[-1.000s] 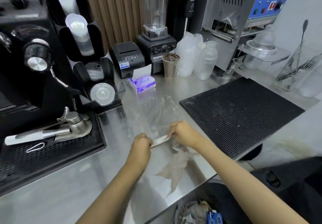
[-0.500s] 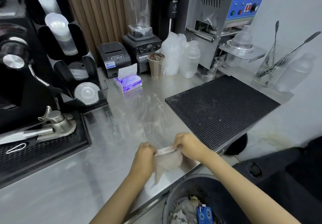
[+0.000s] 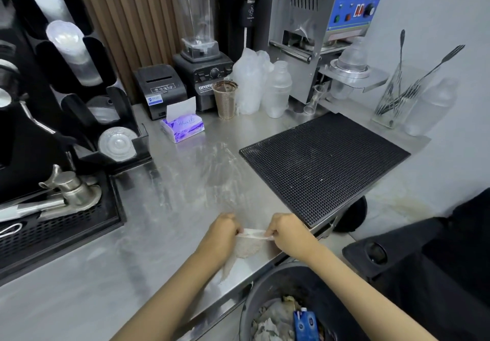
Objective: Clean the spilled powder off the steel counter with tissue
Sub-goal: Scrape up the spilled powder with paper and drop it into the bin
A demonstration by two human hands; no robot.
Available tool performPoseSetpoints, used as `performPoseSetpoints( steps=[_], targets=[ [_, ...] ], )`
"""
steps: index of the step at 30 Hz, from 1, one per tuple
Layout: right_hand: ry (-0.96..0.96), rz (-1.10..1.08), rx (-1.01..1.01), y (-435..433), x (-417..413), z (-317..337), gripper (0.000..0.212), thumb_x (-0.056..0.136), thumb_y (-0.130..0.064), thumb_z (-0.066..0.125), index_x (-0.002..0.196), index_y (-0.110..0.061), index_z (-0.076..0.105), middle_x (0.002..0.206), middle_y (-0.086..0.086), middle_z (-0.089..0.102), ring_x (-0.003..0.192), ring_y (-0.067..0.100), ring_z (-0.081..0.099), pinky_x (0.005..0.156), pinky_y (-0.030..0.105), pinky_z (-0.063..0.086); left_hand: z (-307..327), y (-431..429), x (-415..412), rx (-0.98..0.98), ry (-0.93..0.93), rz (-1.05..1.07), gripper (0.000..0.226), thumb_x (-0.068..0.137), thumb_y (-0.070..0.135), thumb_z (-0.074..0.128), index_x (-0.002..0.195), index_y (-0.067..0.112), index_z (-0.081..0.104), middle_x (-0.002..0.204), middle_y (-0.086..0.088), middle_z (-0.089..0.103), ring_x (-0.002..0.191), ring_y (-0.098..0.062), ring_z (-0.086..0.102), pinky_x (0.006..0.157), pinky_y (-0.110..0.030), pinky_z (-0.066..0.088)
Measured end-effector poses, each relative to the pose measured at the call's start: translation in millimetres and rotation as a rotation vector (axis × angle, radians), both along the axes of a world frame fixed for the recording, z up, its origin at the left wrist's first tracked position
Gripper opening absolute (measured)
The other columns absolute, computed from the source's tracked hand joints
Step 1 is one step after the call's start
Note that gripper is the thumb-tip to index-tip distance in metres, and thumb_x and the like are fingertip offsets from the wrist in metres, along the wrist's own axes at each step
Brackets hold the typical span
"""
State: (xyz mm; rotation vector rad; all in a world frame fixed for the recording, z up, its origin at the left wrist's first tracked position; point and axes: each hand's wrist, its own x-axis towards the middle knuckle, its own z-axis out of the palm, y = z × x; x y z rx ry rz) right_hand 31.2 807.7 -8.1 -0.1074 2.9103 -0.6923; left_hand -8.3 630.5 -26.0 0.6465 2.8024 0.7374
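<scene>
The left hand (image 3: 222, 233) and right hand (image 3: 285, 232) each have their grip clamped on an end of the stretched tissue (image 3: 253, 233). It lies on the tabletop (image 3: 159, 234), with the powder (image 3: 242, 250) heaped between it and the front edge. This looks like the sweeping step. The next move calls for a level pull towards the bin (image 3: 261, 279).

Counted: two hands, the left hand (image 3: 221, 230) and the right hand (image 3: 286, 230), and one tissue (image 3: 252, 234). One steel counter (image 3: 159, 240), one tissue pack (image 3: 183, 126), one blender (image 3: 202, 73), one receipt printer (image 3: 159, 86), one black mat (image 3: 323, 165). One bin (image 3: 291, 277).
</scene>
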Motion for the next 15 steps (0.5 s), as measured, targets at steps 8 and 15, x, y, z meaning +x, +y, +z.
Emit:
performPoseSetpoints(
  steps=[8, 15],
  targets=[
    [0.065, -0.014, -0.006, 3.4, -37.5, 11.9, 0.033, 0.078, 0.011, 0.045, 0.089, -0.006, 0.071, 0.097, 0.009, 0.066, 0.085, 0.023, 0.063, 0.080, 0.034, 0.054, 25.0, 5.1, -18.0, 0.040, 0.086, 0.083, 0.025, 0.081, -0.011, 0.047, 0.088, -0.002, 0.068, 0.067, 0.015, 0.033, 0.091, -0.024, 0.052, 0.073, -0.019, 0.032],
    [0.012, 0.048, 0.030, 5.0, -9.4, -3.4, 0.026, 0.079, 0.006, 0.051, 0.094, -0.006, 0.069, 0.101, 0.008, 0.065, 0.089, 0.020, 0.061, 0.078, 0.025, 0.050, 16.6, 1.3, 3.4, 0.007, 0.020, 0.030, 0.023, 0.084, -0.006, 0.048, 0.091, 0.001, 0.069, 0.093, -0.008, 0.053, 0.090, -0.022, 0.052, 0.075, -0.020, 0.037]
  ],
)
